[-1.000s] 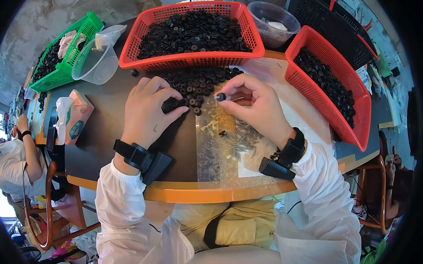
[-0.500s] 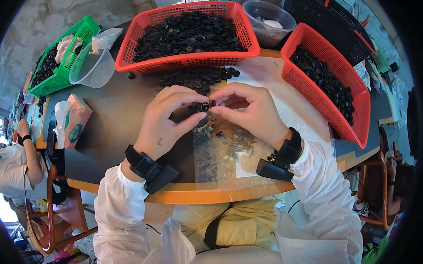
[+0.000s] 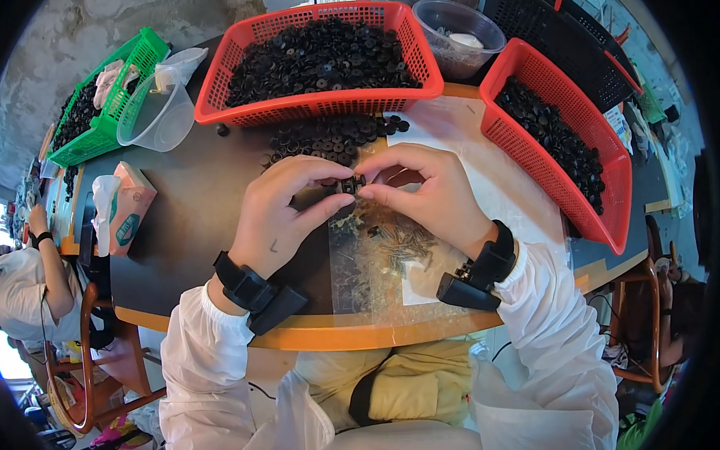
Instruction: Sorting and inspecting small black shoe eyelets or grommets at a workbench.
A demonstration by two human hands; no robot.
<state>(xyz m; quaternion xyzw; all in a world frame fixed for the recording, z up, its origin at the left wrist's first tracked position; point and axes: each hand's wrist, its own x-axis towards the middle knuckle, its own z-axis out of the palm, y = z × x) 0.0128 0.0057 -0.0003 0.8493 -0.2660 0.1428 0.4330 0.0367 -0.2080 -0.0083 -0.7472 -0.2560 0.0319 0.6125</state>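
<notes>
A small black round part [image 3: 348, 185] with a ring-like body is pinched between the fingertips of both my hands, above the middle of the table. My left hand [image 3: 276, 208] grips its left side with thumb and index finger. From the other side, my right hand [image 3: 438, 192] closes thumb and forefinger on its right end. Whether it is one piece or two joined is too small to tell. Just beyond my fingers lies a loose heap of black discs [image 3: 333, 139]. Nearer me, many small thin brownish pieces [image 3: 396, 246] are scattered on a clear sheet.
A red basket [image 3: 316, 107] of black discs stands at the back, another red basket [image 3: 556, 170] on the right. A green basket [image 3: 144, 54], clear tub [image 3: 156, 117] and tissue box [image 3: 133, 209] are at left. A round clear container [image 3: 458, 43] sits behind. A person [image 3: 33, 276] is at far left.
Both hands have come slightly nearer to me, still pinching the black part, which looks turned a little. More of the disc heap shows behind my left hand.
</notes>
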